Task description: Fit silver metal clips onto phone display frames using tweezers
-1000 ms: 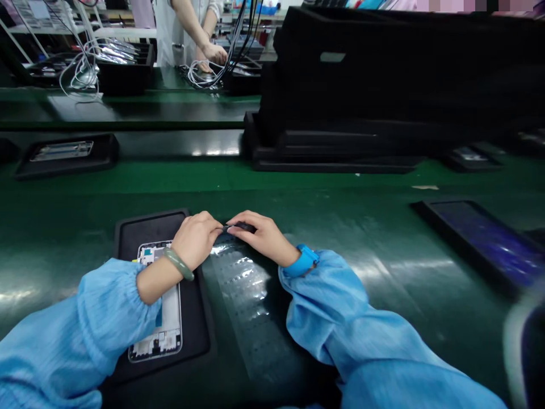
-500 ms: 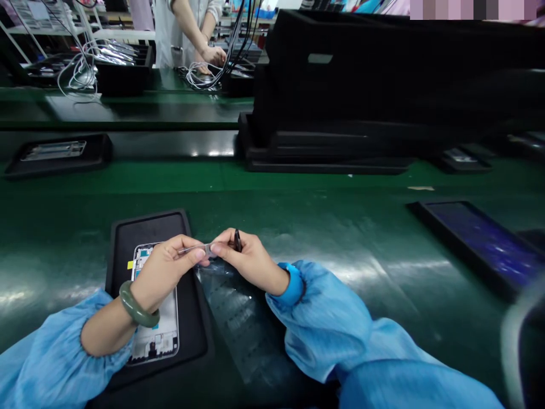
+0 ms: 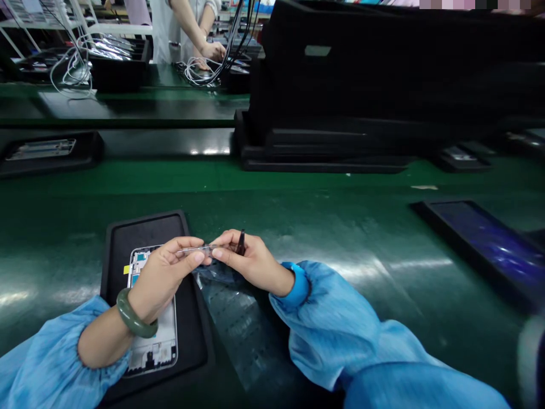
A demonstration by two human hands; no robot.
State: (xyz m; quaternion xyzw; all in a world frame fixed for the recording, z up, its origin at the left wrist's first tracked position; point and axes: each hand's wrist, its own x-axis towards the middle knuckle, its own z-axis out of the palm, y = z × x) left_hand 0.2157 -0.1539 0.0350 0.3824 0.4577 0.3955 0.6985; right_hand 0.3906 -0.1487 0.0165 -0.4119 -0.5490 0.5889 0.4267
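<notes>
The belt (image 3: 323, 218) is smooth, glossy green, streaked with reflected light, while the black tray (image 3: 145, 233) on it looks matt and slightly soft, like the tall black foam stack (image 3: 340, 85) beyond. The phone frame (image 3: 151, 360) has a bright metal rim, the thin strip (image 3: 191, 249) is shiny metal, and the small dark piece (image 3: 241, 244) has a slight gloss. The clear plastic sheet (image 3: 230, 324) is thin and shiny, the sleeve (image 3: 327, 324) is light blue, smooth cloth, and the bangle (image 3: 131, 321) is polished green stone.
</notes>
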